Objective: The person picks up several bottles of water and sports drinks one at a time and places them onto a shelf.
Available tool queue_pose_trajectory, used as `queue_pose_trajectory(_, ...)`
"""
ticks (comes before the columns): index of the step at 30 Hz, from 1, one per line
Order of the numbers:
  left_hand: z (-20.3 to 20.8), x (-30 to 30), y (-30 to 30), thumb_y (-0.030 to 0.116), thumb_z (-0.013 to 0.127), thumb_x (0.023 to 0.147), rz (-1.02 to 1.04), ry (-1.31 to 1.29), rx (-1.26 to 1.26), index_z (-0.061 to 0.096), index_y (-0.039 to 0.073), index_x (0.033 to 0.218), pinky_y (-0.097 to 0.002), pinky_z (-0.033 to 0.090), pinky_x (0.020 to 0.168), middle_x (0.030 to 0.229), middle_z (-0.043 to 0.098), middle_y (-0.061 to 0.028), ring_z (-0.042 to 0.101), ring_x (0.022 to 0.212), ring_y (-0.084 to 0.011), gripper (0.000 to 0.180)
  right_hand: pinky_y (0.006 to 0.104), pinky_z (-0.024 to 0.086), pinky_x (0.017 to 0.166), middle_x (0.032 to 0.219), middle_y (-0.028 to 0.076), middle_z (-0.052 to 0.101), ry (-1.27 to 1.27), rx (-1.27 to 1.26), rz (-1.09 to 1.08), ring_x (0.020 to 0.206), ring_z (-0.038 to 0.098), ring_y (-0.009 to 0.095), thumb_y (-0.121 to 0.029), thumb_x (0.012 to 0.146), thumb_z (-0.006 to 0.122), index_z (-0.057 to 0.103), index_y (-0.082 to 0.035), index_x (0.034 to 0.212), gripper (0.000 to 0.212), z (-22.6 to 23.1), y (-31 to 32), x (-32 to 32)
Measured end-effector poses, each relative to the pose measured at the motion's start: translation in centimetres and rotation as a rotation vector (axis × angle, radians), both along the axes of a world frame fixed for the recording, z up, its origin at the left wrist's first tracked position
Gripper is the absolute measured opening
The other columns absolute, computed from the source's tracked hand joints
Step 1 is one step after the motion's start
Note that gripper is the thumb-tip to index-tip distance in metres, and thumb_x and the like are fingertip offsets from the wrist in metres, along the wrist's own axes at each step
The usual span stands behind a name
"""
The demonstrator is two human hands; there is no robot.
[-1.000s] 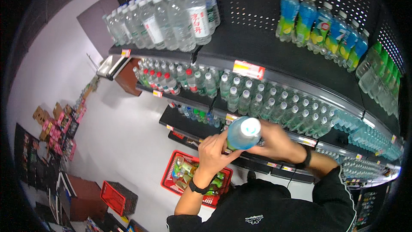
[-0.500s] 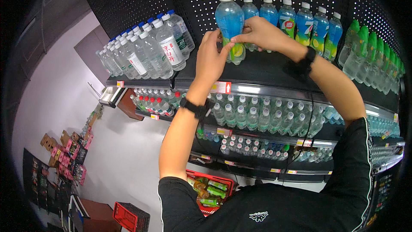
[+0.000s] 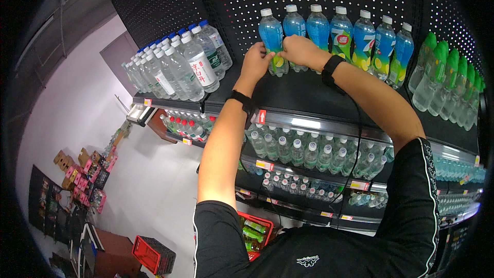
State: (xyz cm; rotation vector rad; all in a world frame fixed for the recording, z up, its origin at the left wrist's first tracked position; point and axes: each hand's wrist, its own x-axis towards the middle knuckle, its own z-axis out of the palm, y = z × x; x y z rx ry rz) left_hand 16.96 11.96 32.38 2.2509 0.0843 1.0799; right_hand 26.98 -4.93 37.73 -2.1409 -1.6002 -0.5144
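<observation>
On the top shelf stands a row of clear-topped drink bottles with blue-and-green labels and white caps. My left hand (image 3: 254,63) is closed on the left side of the leftmost drink bottle (image 3: 271,32), thumb across its lower label. From the right, my right hand (image 3: 304,51) is bent round the same bottle, its fingertips partly hidden. That bottle is upright at the left end of the row, its base on or just over the shelf. Right beside it is another drink bottle (image 3: 294,22), its lower part partly covered by my right hand.
Water bottles (image 3: 193,64) with white and blue caps stand in rows to the left on the black shelf (image 3: 329,95). Green-capped bottles (image 3: 437,77) stand at the right. Lower shelves hold small water bottles (image 3: 309,154). Below me a red basket (image 3: 268,226) holds green bottles.
Both hands have carried the drink bottle away from me, toward the back of the shelf, into line with the row. My view has shifted slightly.
</observation>
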Motion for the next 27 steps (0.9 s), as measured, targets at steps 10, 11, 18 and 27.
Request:
queue_pose_trajectory(10,0.0,2.6,0.5,0.017,0.074,0.088,0.056,0.061,-0.086,0.063,-0.006,0.116,-0.0385,0.057,0.076,0.095,0.074,-0.0201,0.073,0.088,-0.0316,0.038,0.0473,0.059,0.073,0.090,0.024,0.072,-0.116,0.001,-0.056,0.084,0.072,0.040,-0.034,0.089,0.070,0.073,0.004,0.086,0.038,0.0,0.2,0.3)
queue_pose_trajectory(11,0.2,2.9,0.4,0.020,0.074,0.089,0.122,0.076,0.024,0.064,-0.005,0.115,-0.0384,0.057,0.075,0.093,0.074,-0.0196,0.073,0.088,-0.0310,0.037,0.0476,0.059,0.073,0.090,0.024,0.072,-0.060,-0.046,-0.084,0.085,0.072,0.040,-0.033,0.090,0.069,0.073,0.004,0.085,0.037,-0.2,0.5,0.6)
queue_pose_trajectory(18,0.9,0.3,-3.2,0.025,0.071,0.093,0.099,0.182,-0.148,0.063,-0.005,0.117,-0.0347,0.059,0.063,0.088,0.073,-0.0154,0.072,0.073,-0.0215,0.039,0.0364,0.055,0.046,0.064,0.013,0.069,0.270,-0.136,0.048,0.047,0.067,0.024,-0.018,0.095,0.053,0.071,0.005,0.084,0.031,-1.5,0.2,-0.3)
queue_pose_trajectory(27,-2.7,-19.4,-15.6,0.017,0.069,0.094,-0.053,-0.169,-0.134,0.068,0.001,0.113,-0.0309,0.056,0.069,0.092,0.072,-0.0107,0.070,0.080,-0.0182,0.025,0.0312,0.045,0.054,0.069,0.010,0.061,0.196,-0.169,0.459,0.059,0.059,0.019,-0.008,0.101,0.051,0.063,-0.006,0.130,0.031,-1.4,-13.0,-16.6)
